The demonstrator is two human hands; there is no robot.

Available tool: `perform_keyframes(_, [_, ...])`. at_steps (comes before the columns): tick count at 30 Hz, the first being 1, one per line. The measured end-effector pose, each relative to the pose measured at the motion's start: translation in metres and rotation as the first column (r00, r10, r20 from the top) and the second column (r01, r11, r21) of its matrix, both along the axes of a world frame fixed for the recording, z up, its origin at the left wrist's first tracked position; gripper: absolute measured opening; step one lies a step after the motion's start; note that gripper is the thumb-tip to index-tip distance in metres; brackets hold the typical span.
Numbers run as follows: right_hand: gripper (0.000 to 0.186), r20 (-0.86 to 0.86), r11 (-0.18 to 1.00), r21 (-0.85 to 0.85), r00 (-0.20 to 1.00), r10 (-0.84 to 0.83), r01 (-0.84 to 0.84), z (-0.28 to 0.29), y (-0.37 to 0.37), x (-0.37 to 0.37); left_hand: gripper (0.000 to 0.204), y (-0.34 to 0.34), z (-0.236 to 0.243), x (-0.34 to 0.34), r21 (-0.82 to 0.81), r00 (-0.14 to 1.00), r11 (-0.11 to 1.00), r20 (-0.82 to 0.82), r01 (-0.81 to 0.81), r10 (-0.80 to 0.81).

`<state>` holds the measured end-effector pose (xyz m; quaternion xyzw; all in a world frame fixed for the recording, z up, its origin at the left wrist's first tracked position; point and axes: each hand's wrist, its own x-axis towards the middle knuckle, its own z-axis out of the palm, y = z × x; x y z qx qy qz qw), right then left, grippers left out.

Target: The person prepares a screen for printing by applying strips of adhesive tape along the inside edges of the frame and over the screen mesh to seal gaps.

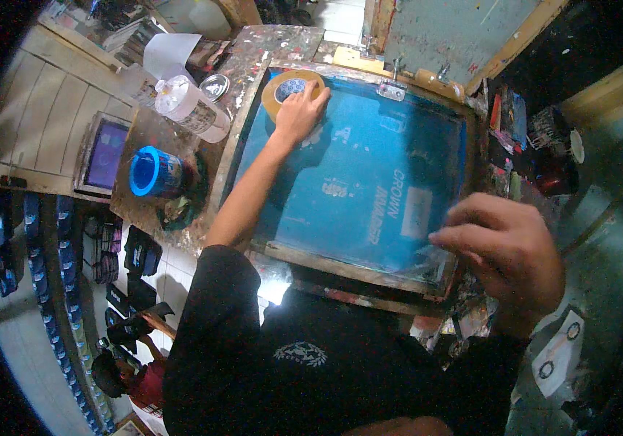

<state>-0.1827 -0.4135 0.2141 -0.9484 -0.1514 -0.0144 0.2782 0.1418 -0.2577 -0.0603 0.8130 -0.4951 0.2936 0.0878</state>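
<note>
A blue-meshed screen printing frame [304, 254] with a wooden border lies in front of me, pale lettering and shapes showing in its mesh. At its far left corner is a wide roll of tan tape [273, 110] with a patterned core. My left hand [301, 116] grips this roll, its fingers over the right side. Above the near right corner, my right hand [507, 243] is raised with thumb and fingers drawn together. Whatever sits between its fingertips is too faint to make out. A pale rectangular patch [417, 212] lies on the mesh beside that hand.
Left of the frame stand a blue-rimmed paint can [155, 172], a translucent plastic bottle [193, 110] and a round metal lid [215, 87]. A metal hinge clamp [391, 89] sits at the frame's far edge. Another person [137, 381] is at lower left, near rows of hanging dark pieces [41, 269].
</note>
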Motion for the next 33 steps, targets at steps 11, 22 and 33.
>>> perform_keyframes(11, [0.021, 0.035, 0.951, 0.252, 0.984, 0.176, -0.179, -0.045, -0.026, 0.103, 0.064, 0.018, 0.051, -0.113, -0.613, 0.321, 0.778, -0.715, 0.139, -0.621])
perform_keyframes(22, [0.029, -0.388, 0.850, 0.526, 0.879, 0.277, -0.035, -0.169, -0.097, 0.203, 0.029, 0.054, 0.032, -0.227, -0.262, -0.616, 0.897, -0.656, -0.356, -0.436])
perform_keyframes(33, [0.040, -0.464, 0.934, 0.344, 0.848, 0.255, -0.092, -0.299, -0.143, 0.239, 0.012, 0.067, 0.024, -0.233, 0.046, -0.466, 0.980, -0.883, -0.192, -0.050])
